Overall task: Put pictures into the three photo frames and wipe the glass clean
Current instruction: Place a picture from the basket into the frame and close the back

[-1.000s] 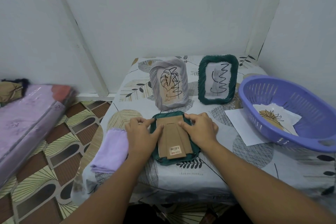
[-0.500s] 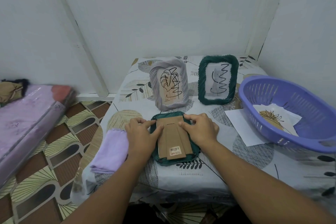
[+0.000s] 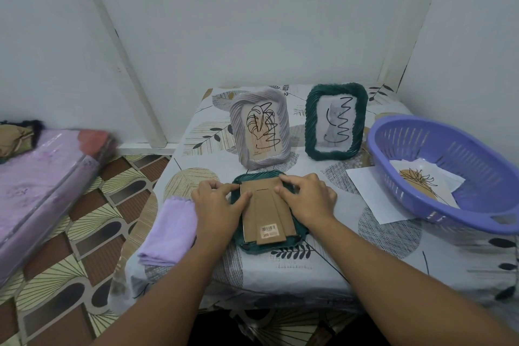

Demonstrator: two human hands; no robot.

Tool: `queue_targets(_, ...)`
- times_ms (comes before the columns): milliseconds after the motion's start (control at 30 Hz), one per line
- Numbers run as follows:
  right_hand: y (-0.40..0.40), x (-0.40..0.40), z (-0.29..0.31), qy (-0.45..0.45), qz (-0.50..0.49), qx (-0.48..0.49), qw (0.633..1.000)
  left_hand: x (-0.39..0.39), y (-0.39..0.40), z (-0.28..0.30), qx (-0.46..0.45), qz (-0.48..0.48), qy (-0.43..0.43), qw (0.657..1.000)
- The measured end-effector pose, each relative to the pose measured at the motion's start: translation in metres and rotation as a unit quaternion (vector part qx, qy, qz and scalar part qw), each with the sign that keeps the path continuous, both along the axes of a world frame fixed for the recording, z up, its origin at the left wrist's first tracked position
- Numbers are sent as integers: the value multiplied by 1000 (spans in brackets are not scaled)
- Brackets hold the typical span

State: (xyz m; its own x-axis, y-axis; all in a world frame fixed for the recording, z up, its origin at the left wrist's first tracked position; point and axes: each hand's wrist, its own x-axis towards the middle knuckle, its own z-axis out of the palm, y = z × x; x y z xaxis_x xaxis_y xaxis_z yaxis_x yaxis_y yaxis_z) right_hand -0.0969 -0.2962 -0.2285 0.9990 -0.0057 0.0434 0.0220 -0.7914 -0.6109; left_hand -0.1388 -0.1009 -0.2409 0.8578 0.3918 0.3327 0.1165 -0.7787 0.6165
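- Green frame (image 3: pixel 250 247): third of three, face down at the near middle of the bench (image 3: pixel 323 267); cardboard back (image 3: pixel 266 213) with barcode label uppermost.
- Left hand (image 3: pixel 216 205): on the frame's left side, fingers (image 3: pixel 224 187) curled at the back's upper left corner, thumb pressing the back's left edge.
- Right hand (image 3: pixel 309 199): on the frame's right side, fingers curled at the back's upper right edge; whether they pinch a tab cannot be told.
- Grey frame (image 3: pixel 259 128): upright behind, picture in, scribble marks on the glass.
- Second green frame (image 3: pixel 335 121): upright beside it, picture in, glass likewise marked.
- Cloth (image 3: pixel 168 230): lilac, folded, just left of the left hand, untouched.
- Basket (image 3: pixel 438 177): purple, at right, holding a leaf picture (image 3: pixel 418 184); white sheet (image 3: pixel 365 191) under its near rim.
- Step in hand, by judgement: seating or unfastening the back of the last frame; which one cannot be told.
- Next move calls for: fastening the back evenly at both corners, turning the frame over, then taking the cloth to the marked glass.
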Motion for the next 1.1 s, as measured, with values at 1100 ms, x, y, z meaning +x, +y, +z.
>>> queue_targets(1100, 1, -34, 15, -11, 179, -36, 983, -45, 30, 67, -115, -290, 216, 925)
